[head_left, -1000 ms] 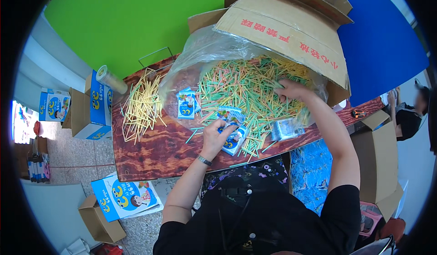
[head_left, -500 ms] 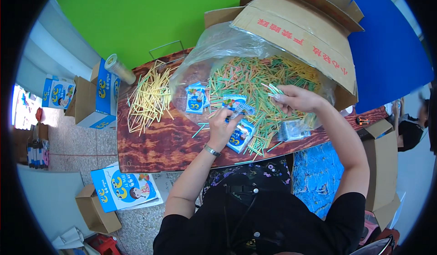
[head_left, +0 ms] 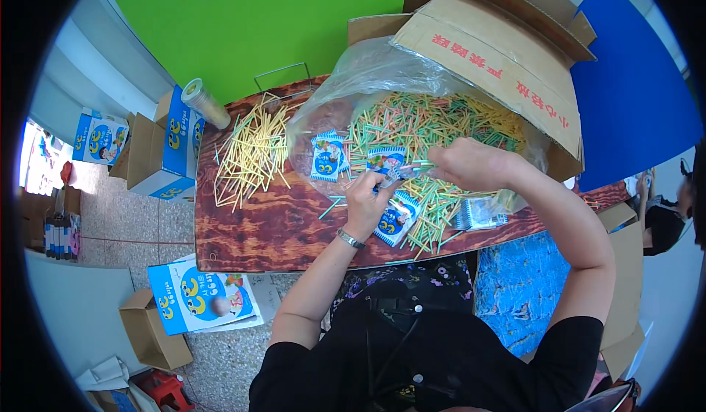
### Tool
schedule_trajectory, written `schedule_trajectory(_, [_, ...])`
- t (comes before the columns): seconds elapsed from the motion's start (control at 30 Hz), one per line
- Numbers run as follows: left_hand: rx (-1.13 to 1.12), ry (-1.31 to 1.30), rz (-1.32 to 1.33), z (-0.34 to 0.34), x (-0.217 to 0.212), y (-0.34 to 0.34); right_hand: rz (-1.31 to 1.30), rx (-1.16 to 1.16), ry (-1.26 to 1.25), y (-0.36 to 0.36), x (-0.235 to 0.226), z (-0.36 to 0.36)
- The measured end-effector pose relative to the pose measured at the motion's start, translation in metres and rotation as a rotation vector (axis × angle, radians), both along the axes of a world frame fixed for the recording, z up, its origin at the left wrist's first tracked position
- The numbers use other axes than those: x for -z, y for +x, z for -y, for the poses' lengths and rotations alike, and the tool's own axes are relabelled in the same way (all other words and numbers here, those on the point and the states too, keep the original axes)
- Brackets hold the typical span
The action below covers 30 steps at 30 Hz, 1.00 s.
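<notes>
My left hand [head_left: 365, 205], a watch on its wrist, pinches a small blue-and-clear plastic packet [head_left: 393, 175] above the table. My right hand [head_left: 469, 165] is closed round a few thin coloured sticks [head_left: 418, 166], whose ends point left and reach the packet; whether they are inside its mouth I cannot tell. Under both hands spreads a heap of green, yellow and pink sticks [head_left: 401, 122]. Blue-and-white packets lie around: one pair [head_left: 326, 158] to the left, one packet [head_left: 385, 158] behind my left hand, another packet [head_left: 398, 218] in front, and clear-backed packets [head_left: 479, 215] at the right.
A cardboard box [head_left: 493, 52] lies tipped over behind the heap, its clear plastic liner [head_left: 368, 70] spilling out. Yellow sticks [head_left: 254, 151] are piled at the left beside a clear tub [head_left: 204, 103] and wire stand [head_left: 283, 77]. Blue-and-white cartons [head_left: 198, 298] stand off the table's left end.
My right hand has moved left and slightly down, bringing its sticks to the packet in my left hand. The left hand keeps its pinch. The whole view has shifted slightly.
</notes>
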<state>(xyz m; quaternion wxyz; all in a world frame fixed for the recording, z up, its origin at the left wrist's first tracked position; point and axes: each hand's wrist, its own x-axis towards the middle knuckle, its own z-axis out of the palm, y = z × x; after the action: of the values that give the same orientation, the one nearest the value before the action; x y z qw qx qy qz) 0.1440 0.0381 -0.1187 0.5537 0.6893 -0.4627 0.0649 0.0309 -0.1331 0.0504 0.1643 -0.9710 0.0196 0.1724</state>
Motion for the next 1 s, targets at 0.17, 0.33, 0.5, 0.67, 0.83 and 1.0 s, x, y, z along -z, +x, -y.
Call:
schedule_trajectory(0.17, [-0.001, 0.021, 0.014, 0.0, 0.002, 0.0, -0.093, -0.027, -0.103, 0.015, -0.006, -0.01])
schedule_trajectory(0.33, [0.042, 0.007, 0.106, 0.005, 0.004, 0.001, -0.245, -0.112, -0.324, 0.033, -0.006, -0.023])
schedule_trajectory(0.5, [0.094, -0.009, 0.071, 0.007, -0.002, 0.001, -0.23, -0.177, -0.368, 0.045, -0.024, -0.03])
schedule_trajectory(0.67, [0.129, -0.024, 0.017, 0.006, -0.003, 0.008, -0.049, -0.174, -0.349, 0.044, -0.031, -0.017])
schedule_trajectory(0.83, [0.165, -0.028, -0.049, 0.002, -0.003, 0.016, 0.393, -0.051, -0.026, 0.027, -0.001, 0.006])
schedule_trajectory(1.0, [0.077, 0.189, -0.004, -0.027, 0.006, 0.032, 0.648, -0.026, 0.248, 0.043, 0.072, 0.0])
